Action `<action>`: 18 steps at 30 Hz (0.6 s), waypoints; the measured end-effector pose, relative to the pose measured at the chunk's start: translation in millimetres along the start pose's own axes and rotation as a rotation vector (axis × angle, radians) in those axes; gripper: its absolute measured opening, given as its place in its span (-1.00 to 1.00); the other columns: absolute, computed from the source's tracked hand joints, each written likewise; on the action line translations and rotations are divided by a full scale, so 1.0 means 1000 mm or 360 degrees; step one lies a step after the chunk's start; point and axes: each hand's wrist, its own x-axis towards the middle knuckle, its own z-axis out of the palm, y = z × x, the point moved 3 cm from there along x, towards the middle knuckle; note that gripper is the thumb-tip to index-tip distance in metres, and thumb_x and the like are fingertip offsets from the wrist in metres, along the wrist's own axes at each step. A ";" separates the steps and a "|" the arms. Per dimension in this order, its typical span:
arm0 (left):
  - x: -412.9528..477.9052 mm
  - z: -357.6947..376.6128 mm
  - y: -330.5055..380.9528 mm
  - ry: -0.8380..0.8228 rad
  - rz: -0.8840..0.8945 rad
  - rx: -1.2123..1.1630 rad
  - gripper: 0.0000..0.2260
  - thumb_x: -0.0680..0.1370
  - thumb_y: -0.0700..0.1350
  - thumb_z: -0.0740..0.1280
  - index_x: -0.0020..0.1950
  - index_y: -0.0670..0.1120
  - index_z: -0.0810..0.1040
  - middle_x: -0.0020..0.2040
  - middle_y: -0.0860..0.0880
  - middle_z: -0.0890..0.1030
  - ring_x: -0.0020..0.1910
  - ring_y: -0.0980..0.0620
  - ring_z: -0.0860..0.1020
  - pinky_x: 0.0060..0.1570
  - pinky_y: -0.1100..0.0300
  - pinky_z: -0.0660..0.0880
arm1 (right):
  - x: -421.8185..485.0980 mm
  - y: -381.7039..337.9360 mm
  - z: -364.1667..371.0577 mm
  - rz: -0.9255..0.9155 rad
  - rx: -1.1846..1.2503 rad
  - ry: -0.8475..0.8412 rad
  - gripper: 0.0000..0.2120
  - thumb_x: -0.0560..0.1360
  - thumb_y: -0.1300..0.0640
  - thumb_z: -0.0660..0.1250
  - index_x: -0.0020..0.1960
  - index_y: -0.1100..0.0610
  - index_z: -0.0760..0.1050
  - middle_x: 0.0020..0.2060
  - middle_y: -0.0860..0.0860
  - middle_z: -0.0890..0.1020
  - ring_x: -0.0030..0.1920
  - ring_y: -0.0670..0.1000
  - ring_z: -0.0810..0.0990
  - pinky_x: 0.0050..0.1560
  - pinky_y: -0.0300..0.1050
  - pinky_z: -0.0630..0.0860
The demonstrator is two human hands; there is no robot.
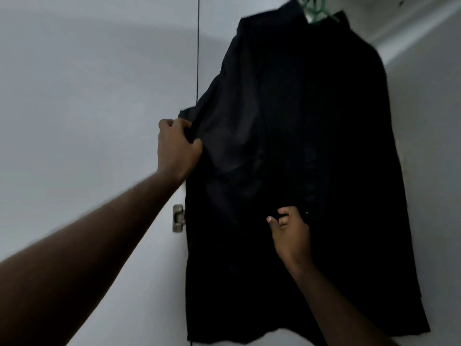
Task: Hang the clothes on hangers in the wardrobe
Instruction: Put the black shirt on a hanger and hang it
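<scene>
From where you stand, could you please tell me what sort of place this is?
Probably a bedroom: a black shirt hangs on a green hanger against pale wardrobe doors, with a metal fitting beside it.

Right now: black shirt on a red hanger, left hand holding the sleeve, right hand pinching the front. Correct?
No. The head view shows the hanger is green, not red. The rest holds: black shirt on it, left hand holding the sleeve, right hand pinching the front.
</scene>
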 end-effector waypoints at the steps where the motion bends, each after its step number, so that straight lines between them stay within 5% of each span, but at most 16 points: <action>1: 0.000 -0.002 0.007 0.0045 0.0100 0.0144 -0.61 0.47 -0.15 0.37 0.29 -0.14 0.48 0.41 -0.17 0.31 0.35 -0.13 0.36 0.32 0.04 0.32 | 0.013 -0.016 -0.002 -0.0062 -0.0010 0.0028 -0.77 0.51 0.12 0.44 0.13 0.12 0.51 -0.16 0.00 0.61 -0.12 0.06 0.62 -0.06 -0.03 0.57; 4: 0.006 0.008 0.033 0.0067 0.0541 0.0497 -0.59 0.45 -0.13 0.36 0.29 -0.14 0.47 0.50 -0.25 0.22 0.51 -0.19 0.15 0.46 -0.20 0.06 | 0.051 -0.060 -0.008 -0.0235 -0.0098 0.0052 -0.76 0.53 0.08 0.41 0.15 0.08 0.48 -0.16 -0.02 0.62 -0.12 0.04 0.62 -0.09 -0.11 0.53; 7: 0.028 0.027 0.061 -0.0051 0.0875 0.0664 -0.58 0.47 -0.12 0.32 0.33 -0.13 0.45 0.51 -0.18 0.25 0.53 -0.13 0.15 0.48 -0.20 0.00 | 0.086 -0.107 -0.009 -0.0403 -0.0226 0.0079 -0.73 0.54 0.00 0.38 0.17 0.06 0.45 -0.09 0.02 0.64 -0.05 0.09 0.64 -0.05 -0.07 0.54; 18: 0.131 0.069 0.115 -0.0153 0.1236 0.1050 -0.47 0.66 0.01 0.04 0.60 -0.14 0.02 0.61 -0.13 -0.06 0.59 -0.04 -0.14 0.51 -0.04 -0.23 | 0.188 -0.244 -0.031 -0.0948 -0.0810 0.0426 -0.54 0.56 -0.06 0.29 0.42 0.03 0.33 0.30 0.01 0.53 0.36 0.08 0.43 0.31 0.13 0.31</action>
